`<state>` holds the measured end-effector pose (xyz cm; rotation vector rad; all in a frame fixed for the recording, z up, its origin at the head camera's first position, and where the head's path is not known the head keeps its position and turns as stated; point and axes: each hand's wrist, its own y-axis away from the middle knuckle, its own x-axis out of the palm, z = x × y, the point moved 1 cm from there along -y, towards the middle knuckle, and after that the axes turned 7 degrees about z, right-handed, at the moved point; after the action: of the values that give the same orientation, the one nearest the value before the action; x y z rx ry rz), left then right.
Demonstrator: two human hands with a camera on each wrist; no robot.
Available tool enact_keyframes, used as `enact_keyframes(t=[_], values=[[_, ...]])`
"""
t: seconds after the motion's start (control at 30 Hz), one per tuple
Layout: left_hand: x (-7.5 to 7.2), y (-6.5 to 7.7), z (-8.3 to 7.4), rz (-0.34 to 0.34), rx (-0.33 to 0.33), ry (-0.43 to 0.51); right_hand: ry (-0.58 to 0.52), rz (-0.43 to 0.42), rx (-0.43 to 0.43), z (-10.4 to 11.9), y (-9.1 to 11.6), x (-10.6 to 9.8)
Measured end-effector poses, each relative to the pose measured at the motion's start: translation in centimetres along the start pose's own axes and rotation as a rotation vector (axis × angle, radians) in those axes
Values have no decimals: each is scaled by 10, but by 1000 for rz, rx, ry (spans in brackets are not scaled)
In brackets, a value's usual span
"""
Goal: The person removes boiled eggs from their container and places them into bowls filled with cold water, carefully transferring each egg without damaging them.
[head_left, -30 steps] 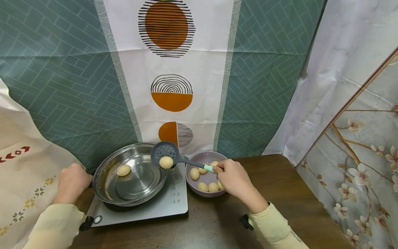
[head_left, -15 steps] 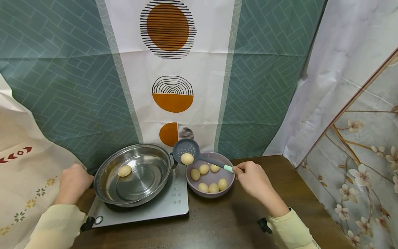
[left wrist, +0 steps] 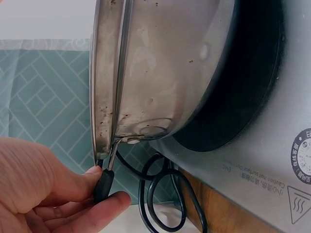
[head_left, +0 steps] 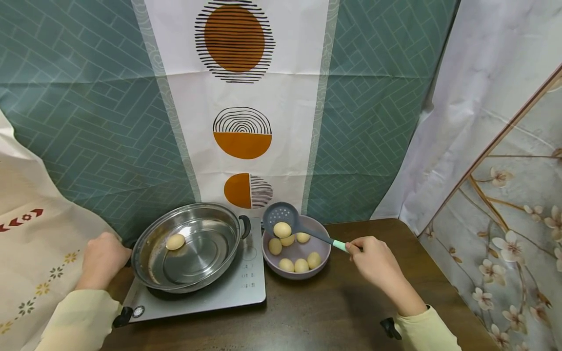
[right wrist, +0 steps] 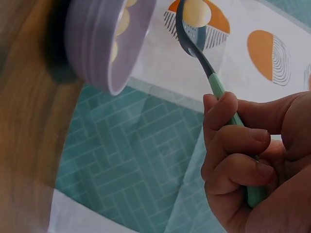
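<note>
My right hand (head_left: 375, 258) grips the green handle of a dark grey slotted ladle (right wrist: 194, 43). One pale egg (head_left: 282, 230) rests in the ladle's bowl, which is over the far left part of a purple bowl (head_left: 296, 274). Several more eggs lie inside that bowl. At the left, my left hand (head_left: 103, 258) pinches the black side handle (left wrist: 103, 187) of a steel pan (head_left: 197, 287) between thumb and fingers. A single egg (head_left: 175, 241) sits in the left part of the pan.
The pan stands on a flat silver induction cooker (head_left: 219, 297) on a brown wooden table (head_left: 307, 312). A black cord (left wrist: 182, 199) loops beside the cooker. A patterned curtain (head_left: 364, 122) hangs behind, and flowered cloth (head_left: 505, 243) borders the right side.
My right hand has moved right, carrying the ladle and its egg from above the pan's right rim to over the purple bowl. My left hand stays at the pan handle.
</note>
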<state>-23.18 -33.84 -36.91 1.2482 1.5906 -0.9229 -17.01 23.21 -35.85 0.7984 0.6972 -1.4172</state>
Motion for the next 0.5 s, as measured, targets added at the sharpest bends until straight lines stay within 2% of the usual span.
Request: enact_keyframes(t=[0.5], values=[[2,-1,2,30,-30,0,47,-7,6,-24,7,9]])
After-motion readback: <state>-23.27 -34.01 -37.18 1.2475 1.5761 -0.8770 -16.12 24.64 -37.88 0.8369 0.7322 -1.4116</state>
